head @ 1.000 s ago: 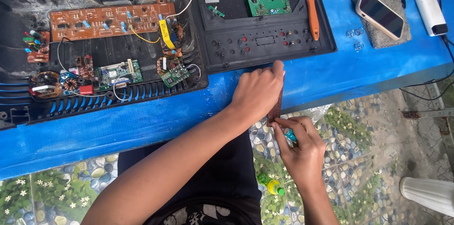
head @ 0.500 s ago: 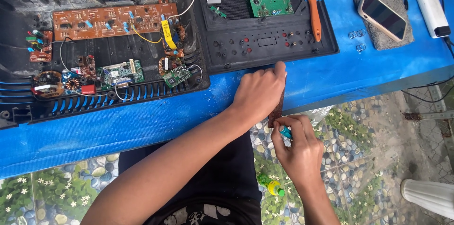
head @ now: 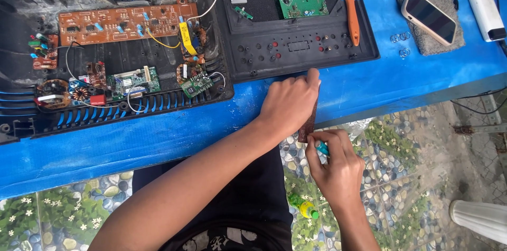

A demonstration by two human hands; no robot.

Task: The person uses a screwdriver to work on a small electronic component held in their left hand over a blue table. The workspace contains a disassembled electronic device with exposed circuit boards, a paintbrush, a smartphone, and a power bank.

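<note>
**Brown strip pinned at the table's edge**

Brown and flat, a narrow board strip (head: 308, 124) hangs over the front edge of the blue table (head: 158, 140). The left hand (head: 288, 104) lies curled over its top, index finger stretched along it, pressing it down. Just below, the right hand (head: 335, 166) is closed in a pinch around a small teal-handled tool (head: 321, 148) touching the strip's lower end. Beyond lie a black plastic panel (head: 296, 50), a green circuit board (head: 302, 0) and an orange-handled brush (head: 349, 3).
</note>
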